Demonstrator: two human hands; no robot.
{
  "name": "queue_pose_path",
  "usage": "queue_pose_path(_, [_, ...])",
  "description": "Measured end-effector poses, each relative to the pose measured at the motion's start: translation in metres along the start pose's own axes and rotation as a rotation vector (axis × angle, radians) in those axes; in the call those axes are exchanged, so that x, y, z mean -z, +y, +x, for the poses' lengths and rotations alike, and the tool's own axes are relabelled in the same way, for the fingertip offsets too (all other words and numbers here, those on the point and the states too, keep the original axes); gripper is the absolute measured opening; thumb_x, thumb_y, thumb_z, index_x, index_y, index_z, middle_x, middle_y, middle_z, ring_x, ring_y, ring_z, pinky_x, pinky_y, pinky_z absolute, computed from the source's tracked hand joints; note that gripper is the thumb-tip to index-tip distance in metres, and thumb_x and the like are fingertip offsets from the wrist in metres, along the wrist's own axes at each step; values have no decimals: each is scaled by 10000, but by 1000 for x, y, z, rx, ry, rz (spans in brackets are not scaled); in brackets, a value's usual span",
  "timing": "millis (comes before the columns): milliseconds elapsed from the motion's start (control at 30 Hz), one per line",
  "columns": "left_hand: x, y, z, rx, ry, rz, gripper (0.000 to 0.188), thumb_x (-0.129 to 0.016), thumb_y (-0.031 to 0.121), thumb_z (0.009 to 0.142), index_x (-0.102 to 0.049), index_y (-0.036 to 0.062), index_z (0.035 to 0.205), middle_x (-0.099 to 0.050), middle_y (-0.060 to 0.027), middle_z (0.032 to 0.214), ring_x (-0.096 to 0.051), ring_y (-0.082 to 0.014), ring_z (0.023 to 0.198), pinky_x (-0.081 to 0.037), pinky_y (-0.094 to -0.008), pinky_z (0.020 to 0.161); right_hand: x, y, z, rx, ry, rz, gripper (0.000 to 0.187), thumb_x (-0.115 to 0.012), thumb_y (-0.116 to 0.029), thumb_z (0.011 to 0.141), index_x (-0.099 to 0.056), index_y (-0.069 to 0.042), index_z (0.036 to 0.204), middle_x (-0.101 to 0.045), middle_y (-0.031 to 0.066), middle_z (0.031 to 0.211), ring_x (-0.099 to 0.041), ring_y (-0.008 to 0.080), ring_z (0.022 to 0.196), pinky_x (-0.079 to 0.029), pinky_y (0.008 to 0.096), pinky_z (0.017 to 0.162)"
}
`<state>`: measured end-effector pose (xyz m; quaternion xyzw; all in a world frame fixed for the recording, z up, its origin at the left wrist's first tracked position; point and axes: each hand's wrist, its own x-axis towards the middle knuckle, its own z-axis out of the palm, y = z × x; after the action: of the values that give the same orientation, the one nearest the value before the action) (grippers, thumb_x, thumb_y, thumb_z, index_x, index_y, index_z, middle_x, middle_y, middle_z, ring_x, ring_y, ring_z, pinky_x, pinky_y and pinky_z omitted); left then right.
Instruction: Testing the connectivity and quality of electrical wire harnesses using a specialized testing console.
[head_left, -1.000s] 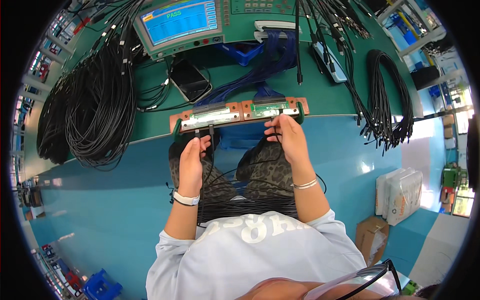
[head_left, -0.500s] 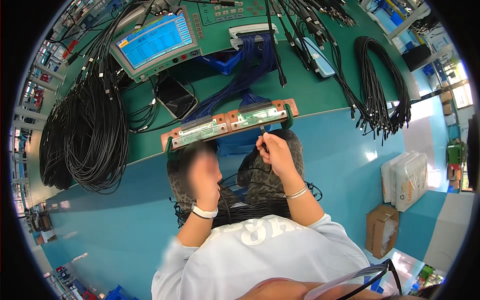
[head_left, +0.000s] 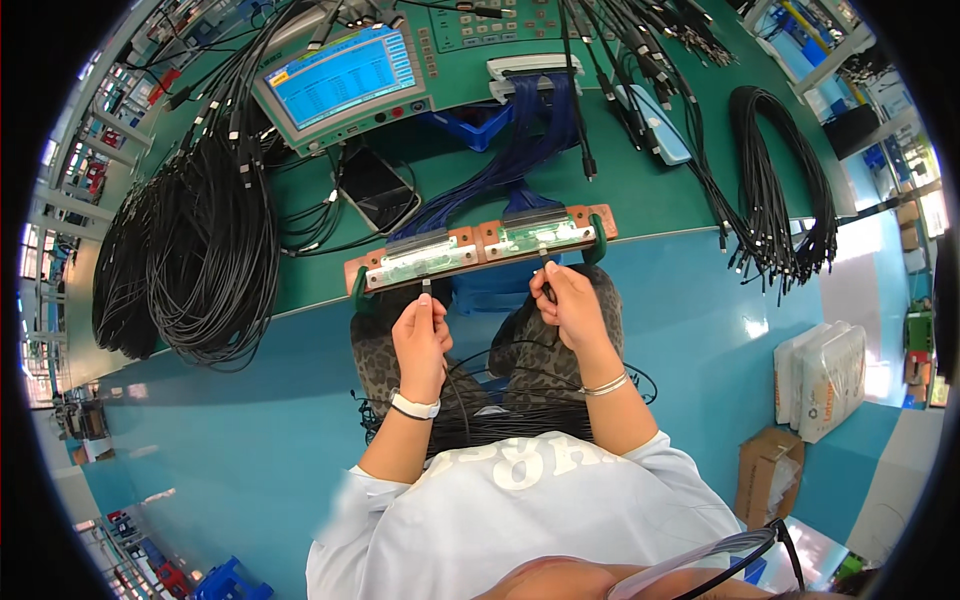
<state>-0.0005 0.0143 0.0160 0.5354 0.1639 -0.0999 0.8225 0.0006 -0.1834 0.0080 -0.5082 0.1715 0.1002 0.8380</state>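
My left hand [head_left: 422, 340] pinches a black cable's plug [head_left: 427, 287] just below the front edge of the left circuit board [head_left: 420, 262]. My right hand [head_left: 570, 305] grips a second cable's plug [head_left: 545, 257], its tip up against the right circuit board [head_left: 540, 236]; whether either plug is seated I cannot tell. Both green boards sit on one brown test fixture [head_left: 482, 240] at the bench edge. Dark blue wires [head_left: 480, 170] run from the fixture back to a white connector block [head_left: 533, 68]. More black cables [head_left: 500, 427] lie across my lap.
On the green bench [head_left: 650, 205] stands a tester with a lit blue screen [head_left: 345, 80]. A phone [head_left: 378, 190] lies before it. Thick black cable bundles hang at left [head_left: 215, 270] and right [head_left: 785, 190]. A light-blue case [head_left: 655, 125], white sacks [head_left: 830, 375] and a carton [head_left: 765, 470] are further right.
My left hand, blurred before, has risen toward the left board with a plug in its fingers. My right hand's plug has come up to the right board. The whole view has shifted slightly.
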Motion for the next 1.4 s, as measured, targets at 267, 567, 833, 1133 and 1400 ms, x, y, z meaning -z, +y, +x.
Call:
queue_pose_path(267, [-5,1,4,-36,42,-27,297,-423,236,921,-458,42,700,-322,39,539,-254,-36,432,-194,-191,388,-10,2,-2,19,55,59,289,-389,-243,931,-486,-20,774,-454,32,686,-324,42,475,-231,174,386])
queue_pose_path(567, [-4,5,2,13,59,-1,297,-417,236,922,-464,37,706,-326,35,540,-257,-37,433,-204,-191,393,-21,5,-2,88,127,153,289,-384,-248,931,-476,-21,778,-445,31,694,-339,49,492,-245,181,400])
queue_pose_path(833, [3,1,4,-1,7,-23,264,-423,221,915,-475,28,743,-387,7,628,-301,-42,441,-226,-184,393,-18,-1,2,57,116,105,304,-393,-247,927,-506,-2,786,-457,33,687,-362,57,503,-279,192,426])
queue_pose_path(1133, [-1,-4,5,-26,44,-56,265,-421,228,918,-474,32,748,-396,3,650,-302,-43,451,-228,-185,398,0,-10,9,149,93,-461,340,-445,-268,906,-576,-4,737,-505,0,657,-405,47,546,-334,191,502])
queue_pose_path(1400, [-6,-5,4,-23,61,-62,286,-417,241,921,-468,37,727,-342,27,591,-287,-38,455,-227,-185,405,1,-7,9,197,131,-587,344,-434,-265,911,-577,-10,729,-508,-11,644,-403,48,551,-339,192,516])
